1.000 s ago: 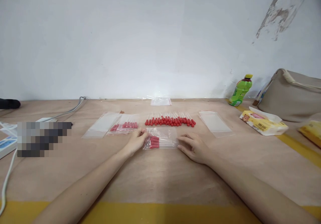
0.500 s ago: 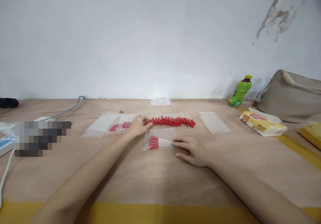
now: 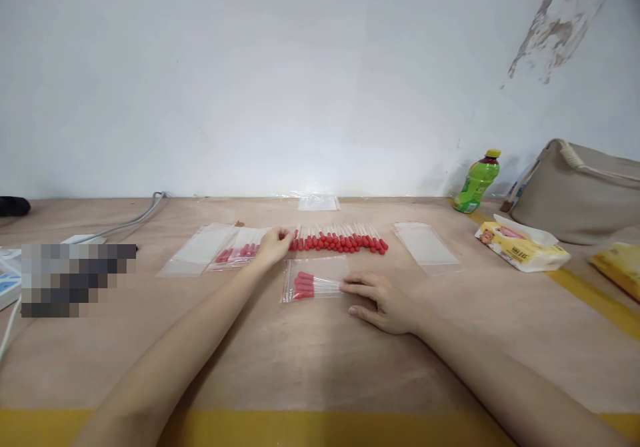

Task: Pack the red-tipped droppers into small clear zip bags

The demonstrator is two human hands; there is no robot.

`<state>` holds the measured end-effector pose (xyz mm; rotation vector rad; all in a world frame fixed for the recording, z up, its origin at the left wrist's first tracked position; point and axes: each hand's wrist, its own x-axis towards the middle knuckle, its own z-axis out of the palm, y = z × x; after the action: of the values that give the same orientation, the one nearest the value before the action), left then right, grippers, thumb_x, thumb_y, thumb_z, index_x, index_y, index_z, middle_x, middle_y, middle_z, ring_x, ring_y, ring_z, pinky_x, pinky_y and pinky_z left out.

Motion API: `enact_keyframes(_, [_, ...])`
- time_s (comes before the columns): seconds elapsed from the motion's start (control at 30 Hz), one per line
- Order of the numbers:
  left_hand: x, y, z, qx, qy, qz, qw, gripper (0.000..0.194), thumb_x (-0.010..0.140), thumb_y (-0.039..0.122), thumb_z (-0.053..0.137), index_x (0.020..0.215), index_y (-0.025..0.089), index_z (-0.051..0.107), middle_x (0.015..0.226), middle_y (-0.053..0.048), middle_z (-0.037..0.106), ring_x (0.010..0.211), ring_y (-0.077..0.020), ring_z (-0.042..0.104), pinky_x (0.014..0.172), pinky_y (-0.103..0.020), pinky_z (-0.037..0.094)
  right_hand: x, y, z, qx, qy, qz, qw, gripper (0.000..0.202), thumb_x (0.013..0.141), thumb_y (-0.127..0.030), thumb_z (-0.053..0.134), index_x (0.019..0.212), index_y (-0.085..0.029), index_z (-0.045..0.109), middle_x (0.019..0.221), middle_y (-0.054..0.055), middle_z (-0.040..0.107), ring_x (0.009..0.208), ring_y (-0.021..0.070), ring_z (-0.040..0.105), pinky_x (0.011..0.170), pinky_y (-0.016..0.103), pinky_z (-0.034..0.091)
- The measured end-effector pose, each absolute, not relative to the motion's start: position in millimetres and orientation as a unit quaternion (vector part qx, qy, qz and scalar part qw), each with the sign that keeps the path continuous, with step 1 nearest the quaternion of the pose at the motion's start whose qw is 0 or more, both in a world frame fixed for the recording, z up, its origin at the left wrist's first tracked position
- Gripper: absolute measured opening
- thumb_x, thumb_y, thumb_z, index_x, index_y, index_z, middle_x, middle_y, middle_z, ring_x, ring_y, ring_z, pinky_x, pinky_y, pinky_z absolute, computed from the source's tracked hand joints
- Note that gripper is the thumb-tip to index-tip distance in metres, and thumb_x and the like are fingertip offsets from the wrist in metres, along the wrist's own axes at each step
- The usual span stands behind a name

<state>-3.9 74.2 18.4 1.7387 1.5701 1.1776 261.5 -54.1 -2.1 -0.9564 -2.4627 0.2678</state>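
Observation:
A row of white sticks with red tips [image 3: 340,240] lies on the table. At its left end my left hand [image 3: 274,245] has thumb and fingers pinched together on a red-tipped stick, mostly hidden by the fingers. Nearer to me, a clear zip bag [image 3: 330,268] lies flat with several red-tipped sticks [image 3: 304,285] inside, tips to the left. My right hand [image 3: 377,300] rests with its fingers stretched out, fingertips touching the bag's right edge. Left of my left hand are filled bags [image 3: 245,250] with more red-tipped sticks, partly covered by that hand.
Flat clear bags [image 3: 197,250] lie at the left, with another stack of bags [image 3: 427,247] at the right. Farther right stand a green bottle [image 3: 477,183], a yellow tissue pack [image 3: 523,243] and a beige handbag [image 3: 580,190]. Cables [image 3: 135,219] run along the left.
My left hand's fingers have drawn together and shifted slightly left at the end of the row. My right hand stays beside the bag. The whole view has moved a little.

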Motion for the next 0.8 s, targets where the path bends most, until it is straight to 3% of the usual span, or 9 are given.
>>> enact_keyframes(0.13, [-23, 49, 33, 0.612, 0.577, 0.460, 0.285, 0.025, 0.067, 0.037, 0.058, 0.081, 0.016, 0.053, 0.067, -0.003, 0.062, 0.056, -0.0146, 0.058, 0.049, -0.024, 0.043, 262, -54, -2, -0.350, -0.900, 0.100, 0.240, 0.042, 0.083, -0.039, 0.048, 0.123, -0.024, 0.049, 0.122, 0.009, 0.051, 0.111, 0.0224, 0.047, 0.094, 0.040, 0.039])
enact_keyframes(0.23, [-50, 22, 42, 0.618, 0.550, 0.481, 0.289, 0.037, 0.064, 0.037, 0.063, 0.094, 0.016, 0.053, 0.077, -0.004, 0.064, 0.063, -0.0154, 0.061, 0.056, -0.026, 0.048, 262, -54, -2, -0.352, -0.900, 0.103, 0.236, 0.043, 0.083, -0.039, 0.048, 0.123, -0.024, 0.049, 0.122, 0.009, 0.051, 0.111, 0.0223, 0.047, 0.094, 0.040, 0.039])
enact_keyframes(0.4, [-105, -14, 41, 0.639, 0.553, 0.463, 0.268, 0.032, 0.064, 0.043, 0.065, 0.082, 0.017, 0.064, 0.085, -0.006, 0.067, 0.079, -0.0187, 0.062, 0.075, -0.028, 0.049, 262, -54, -3, -0.352, -0.899, 0.103, 0.238, 0.043, 0.083, -0.040, 0.047, 0.123, -0.024, 0.049, 0.122, 0.010, 0.051, 0.110, 0.0228, 0.047, 0.093, 0.041, 0.039])
enact_keyframes(0.8, [-133, -34, 29, 0.634, 0.569, 0.429, 0.299, 0.032, 0.067, 0.045, 0.065, 0.085, 0.019, 0.063, 0.079, -0.003, 0.067, 0.073, -0.0160, 0.062, 0.063, -0.023, 0.049, 262, -54, -2, -0.352, -0.899, 0.106, 0.239, 0.043, 0.083, -0.041, 0.048, 0.123, -0.025, 0.049, 0.122, 0.009, 0.051, 0.111, 0.0229, 0.047, 0.094, 0.040, 0.039])
